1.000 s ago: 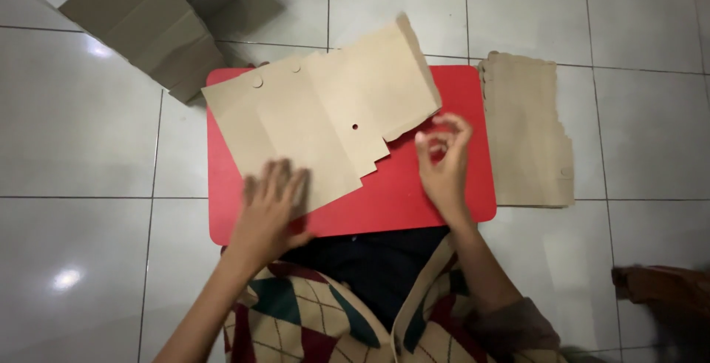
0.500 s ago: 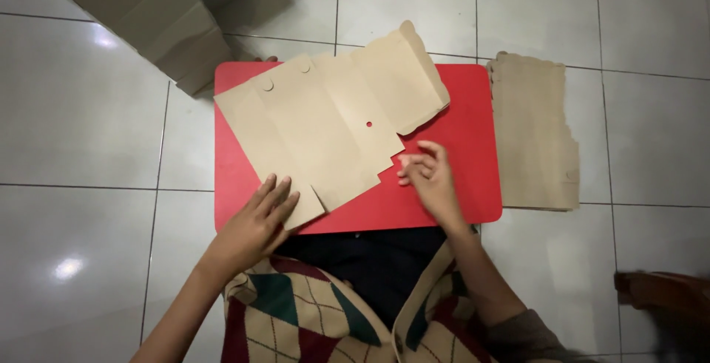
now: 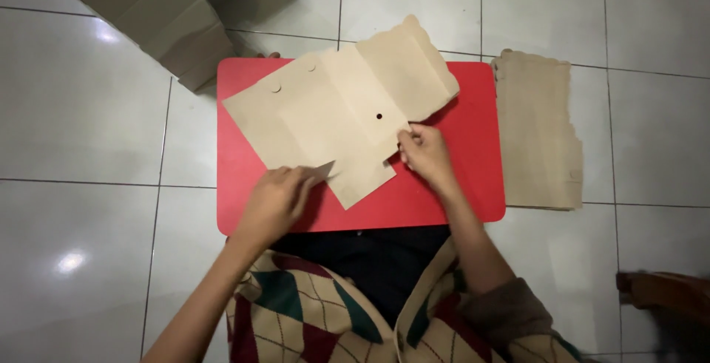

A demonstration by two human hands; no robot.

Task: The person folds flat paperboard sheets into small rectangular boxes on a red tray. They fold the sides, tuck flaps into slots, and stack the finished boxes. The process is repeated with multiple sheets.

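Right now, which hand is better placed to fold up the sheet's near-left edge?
Left, probably. The left hand already pinches that lifted corner of the tan cardboard sheet; the right hand holds the notched edge farther right on the red table.

The single head-worn camera looks steeply down, fairly near, onto a red table [image 3: 458, 208] on the tiled floor [image 3: 89, 126].

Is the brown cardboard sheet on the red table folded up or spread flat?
Spread flat: the cardboard sheet lies open on the red table, creases showing, left hand lifting a corner.
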